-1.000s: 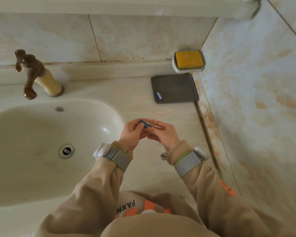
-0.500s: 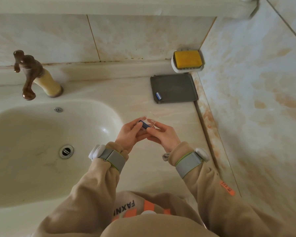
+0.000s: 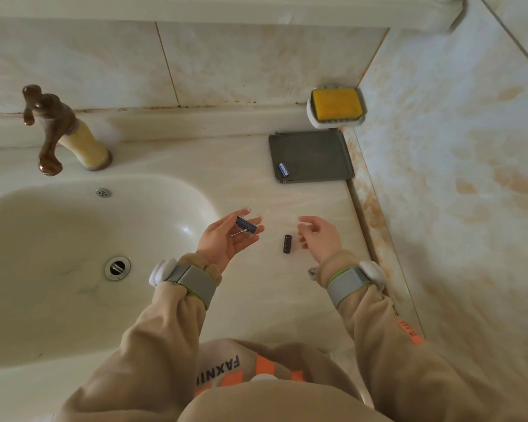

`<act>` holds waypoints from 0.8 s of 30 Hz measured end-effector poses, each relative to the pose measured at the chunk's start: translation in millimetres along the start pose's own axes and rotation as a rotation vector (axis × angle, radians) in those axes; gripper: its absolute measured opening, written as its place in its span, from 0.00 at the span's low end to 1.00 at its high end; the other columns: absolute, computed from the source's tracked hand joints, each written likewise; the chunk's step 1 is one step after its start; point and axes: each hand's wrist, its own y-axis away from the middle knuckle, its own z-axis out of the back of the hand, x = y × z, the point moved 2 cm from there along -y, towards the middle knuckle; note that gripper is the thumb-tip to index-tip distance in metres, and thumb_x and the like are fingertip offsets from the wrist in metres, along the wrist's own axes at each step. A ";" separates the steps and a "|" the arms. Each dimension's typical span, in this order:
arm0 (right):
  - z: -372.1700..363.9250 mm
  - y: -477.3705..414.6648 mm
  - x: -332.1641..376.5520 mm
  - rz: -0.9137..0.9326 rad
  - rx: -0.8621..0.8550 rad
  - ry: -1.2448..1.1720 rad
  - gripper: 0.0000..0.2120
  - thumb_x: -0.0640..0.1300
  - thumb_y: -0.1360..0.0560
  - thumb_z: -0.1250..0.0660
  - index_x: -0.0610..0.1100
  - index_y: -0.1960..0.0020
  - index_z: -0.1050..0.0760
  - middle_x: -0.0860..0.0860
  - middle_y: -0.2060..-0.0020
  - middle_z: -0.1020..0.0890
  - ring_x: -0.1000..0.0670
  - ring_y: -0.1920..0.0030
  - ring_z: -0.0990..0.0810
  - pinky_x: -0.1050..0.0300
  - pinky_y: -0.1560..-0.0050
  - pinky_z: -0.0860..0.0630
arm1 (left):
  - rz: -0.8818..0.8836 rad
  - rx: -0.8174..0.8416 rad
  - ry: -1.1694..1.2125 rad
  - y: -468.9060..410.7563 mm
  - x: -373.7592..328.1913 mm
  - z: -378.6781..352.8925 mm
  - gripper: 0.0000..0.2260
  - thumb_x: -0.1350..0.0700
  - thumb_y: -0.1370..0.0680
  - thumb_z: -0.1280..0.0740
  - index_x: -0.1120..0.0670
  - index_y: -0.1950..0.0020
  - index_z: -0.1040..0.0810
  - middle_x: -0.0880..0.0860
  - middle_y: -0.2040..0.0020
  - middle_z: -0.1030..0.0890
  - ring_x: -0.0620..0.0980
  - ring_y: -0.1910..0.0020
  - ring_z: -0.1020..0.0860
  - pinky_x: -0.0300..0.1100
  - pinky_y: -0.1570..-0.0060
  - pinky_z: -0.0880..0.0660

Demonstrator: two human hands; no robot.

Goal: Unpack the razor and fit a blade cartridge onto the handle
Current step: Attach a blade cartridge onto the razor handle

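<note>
countertop [image 3: 256,300]: left hand [image 3: 226,242] cradles blue cartridge [image 3: 246,224]; right hand [image 3: 319,236] loose, empty; dark cartridge [image 3: 287,243] between.

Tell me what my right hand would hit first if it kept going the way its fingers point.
Your right hand points up and left, toward the clear packaging in your left hand; that looks first. The dark cartridge lies below that line, though depth is unclear.

The worktop [image 3: 171,166] looks like glossy, cream marbled stone, the basin [image 3: 58,269] smooth and shiny. The tap [image 3: 48,126] is brown metal (dull, tarnished). The tray [image 3: 314,153] is matt grey. A clear, glossy plastic case [image 3: 250,214] holds a dark blue cartridge [image 3: 246,224]. Sleeves [image 3: 153,345] are fuzzy beige cloth.
</note>
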 end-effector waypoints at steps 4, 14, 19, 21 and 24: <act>1.5 -8.6 -21.2 0.066 0.070 0.454 0.22 0.42 0.32 0.29 0.44 0.39 0.27 0.47 0.53 0.24 0.47 0.55 0.25 0.51 0.45 0.27 | 0.020 -0.022 0.009 -2.8 1.9 4.7 0.12 0.57 0.19 0.45 0.60 0.47 0.23 0.60 0.51 0.18 0.55 0.59 0.16 0.45 0.54 0.19; -22.7 -6.4 -20.6 0.260 0.203 0.653 0.20 0.40 0.33 0.31 0.44 0.42 0.28 0.44 0.41 0.29 0.40 0.51 0.22 0.51 0.47 0.26 | 0.077 -0.055 -0.008 -2.0 12.3 11.3 0.12 0.58 0.20 0.44 0.61 0.47 0.23 0.61 0.51 0.19 0.55 0.61 0.16 0.44 0.56 0.20; -21.3 -5.3 -22.0 0.288 0.168 0.704 0.17 0.38 0.32 0.33 0.42 0.43 0.30 0.45 0.42 0.29 0.41 0.51 0.23 0.53 0.51 0.27 | 0.104 -0.038 -0.041 -2.5 14.4 9.3 0.13 0.58 0.19 0.45 0.62 0.43 0.25 0.61 0.50 0.19 0.54 0.61 0.16 0.43 0.57 0.19; -19.3 -6.4 -22.8 0.280 0.147 0.688 0.17 0.37 0.32 0.34 0.41 0.44 0.30 0.44 0.44 0.27 0.40 0.51 0.23 0.53 0.51 0.27 | 0.111 -0.039 -0.058 -2.3 15.3 9.5 0.14 0.58 0.19 0.45 0.63 0.41 0.26 0.62 0.50 0.20 0.54 0.61 0.16 0.43 0.57 0.19; -13.6 -8.1 -20.5 0.267 0.159 0.547 0.17 0.35 0.32 0.32 0.40 0.44 0.28 0.43 0.44 0.25 0.43 0.55 0.21 0.49 0.48 0.24 | 0.126 -0.051 -0.073 -2.6 17.2 11.7 0.14 0.57 0.19 0.45 0.63 0.41 0.26 0.62 0.50 0.19 0.55 0.61 0.16 0.44 0.56 0.19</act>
